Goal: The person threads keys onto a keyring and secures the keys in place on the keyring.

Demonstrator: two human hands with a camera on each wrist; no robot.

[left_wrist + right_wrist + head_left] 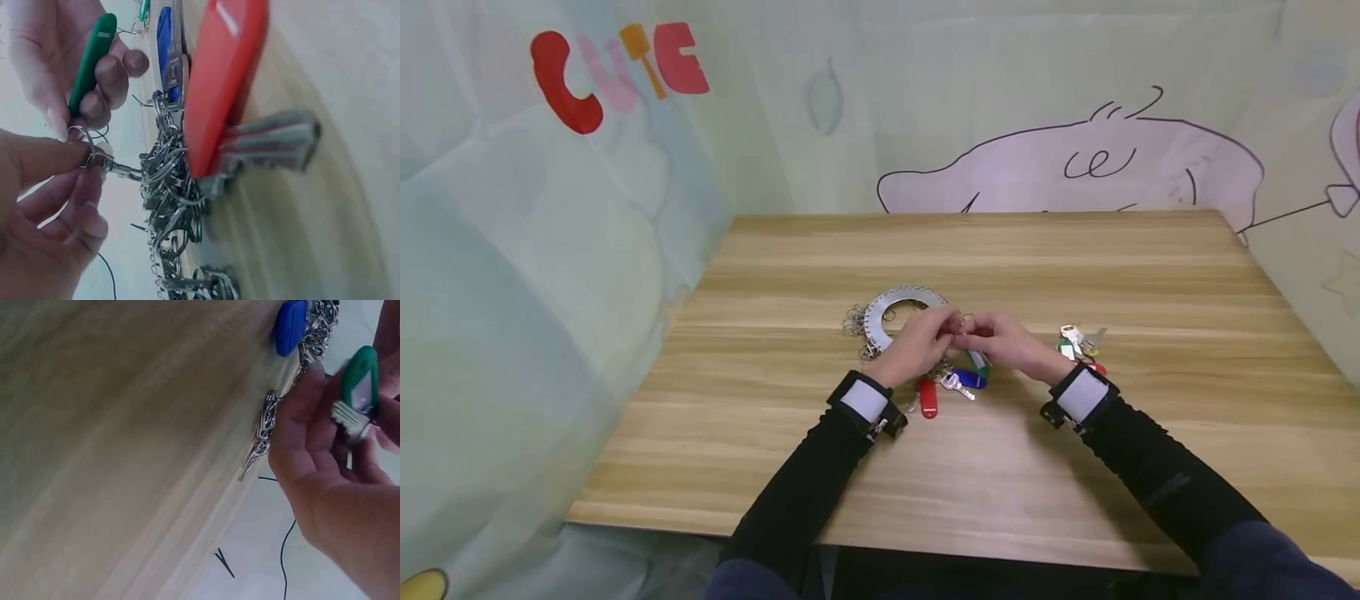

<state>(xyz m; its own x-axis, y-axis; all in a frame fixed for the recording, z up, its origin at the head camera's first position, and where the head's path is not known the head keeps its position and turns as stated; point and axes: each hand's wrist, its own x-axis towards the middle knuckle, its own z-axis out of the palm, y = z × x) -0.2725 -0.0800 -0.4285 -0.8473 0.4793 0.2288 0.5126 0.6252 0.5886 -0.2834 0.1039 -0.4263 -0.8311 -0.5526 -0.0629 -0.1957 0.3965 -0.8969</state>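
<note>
My left hand (pixel 917 342) pinches a small metal clasp (pixel 125 170) that hangs from a flat silver ring (pixel 874 323) lined with clasps. Facing it, my right hand (pixel 1011 343) holds the split ring (pixel 80 132) of a green key tag (pixel 92 62) between thumb and fingertips. The split ring meets the clasp right at both hands' fingertips. A key (pixel 350 419) hangs with the green tag in the right wrist view. Below the hands, a red key tag (pixel 928 398) and a blue key tag (pixel 970 379) lie on the table with their keys, beside the tangle of clasps.
A small pile of keys and tags (pixel 1078 342) lies on the wooden table (pixel 737 417) to the right of the hands. Loose clasps (pixel 853 321) stick out at the silver ring's left side. A printed cloth (pixel 820 108) hangs behind the table.
</note>
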